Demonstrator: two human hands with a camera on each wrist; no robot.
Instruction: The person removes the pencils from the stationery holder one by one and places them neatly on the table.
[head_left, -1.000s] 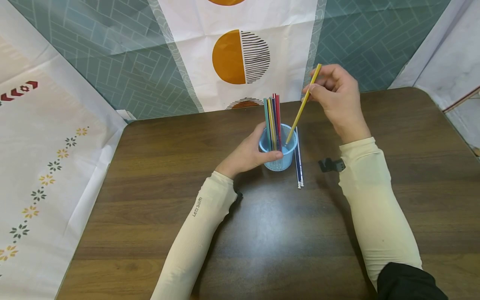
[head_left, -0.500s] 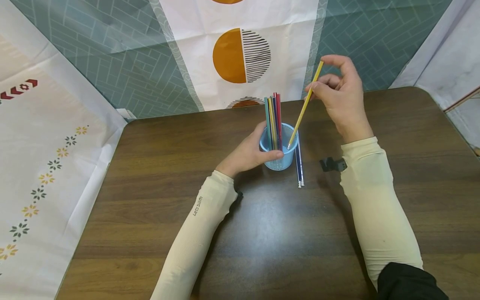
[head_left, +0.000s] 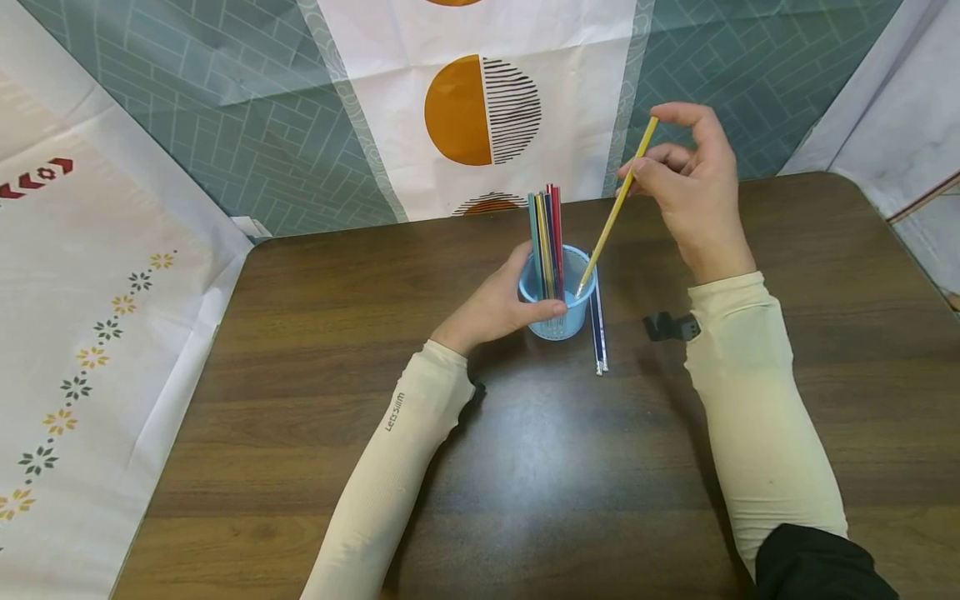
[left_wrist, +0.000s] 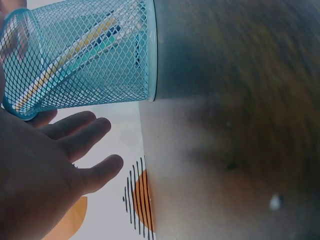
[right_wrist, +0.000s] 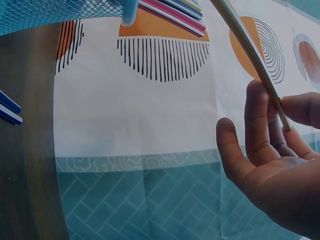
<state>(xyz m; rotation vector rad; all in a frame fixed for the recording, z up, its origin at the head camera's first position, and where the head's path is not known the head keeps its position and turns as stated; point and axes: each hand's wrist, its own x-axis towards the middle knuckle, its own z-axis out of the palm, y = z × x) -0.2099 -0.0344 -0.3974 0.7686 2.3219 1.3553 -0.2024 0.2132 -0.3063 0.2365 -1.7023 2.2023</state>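
Observation:
My left hand (head_left: 495, 308) holds a light blue mesh pencil cup (head_left: 555, 327) from the left, thumb across its near side by the rim. Several coloured pencils (head_left: 545, 242) stand bunched at the cup's left side, teal, yellow, dark blue and red. My right hand (head_left: 697, 200) pinches a yellow pencil (head_left: 622, 196) between thumb and fingers, with the index finger at its upper end. That pencil slants down to the left, its lower end inside the cup's mouth. In the left wrist view, fingers (left_wrist: 85, 135) stretch alongside the mesh wall.
Two dark blue and white pencils (head_left: 598, 342) lie side by side on the brown wooden table (head_left: 337, 333), just right of the cup. Behind the table's far edge hangs a patterned cloth (head_left: 480, 108). A white flowered cloth (head_left: 82, 333) covers the left side.
My right hand has moved slightly up and right, its index finger extending to the yellow pencil's top. The pencil tilts further right. The left hand and cup stay put.

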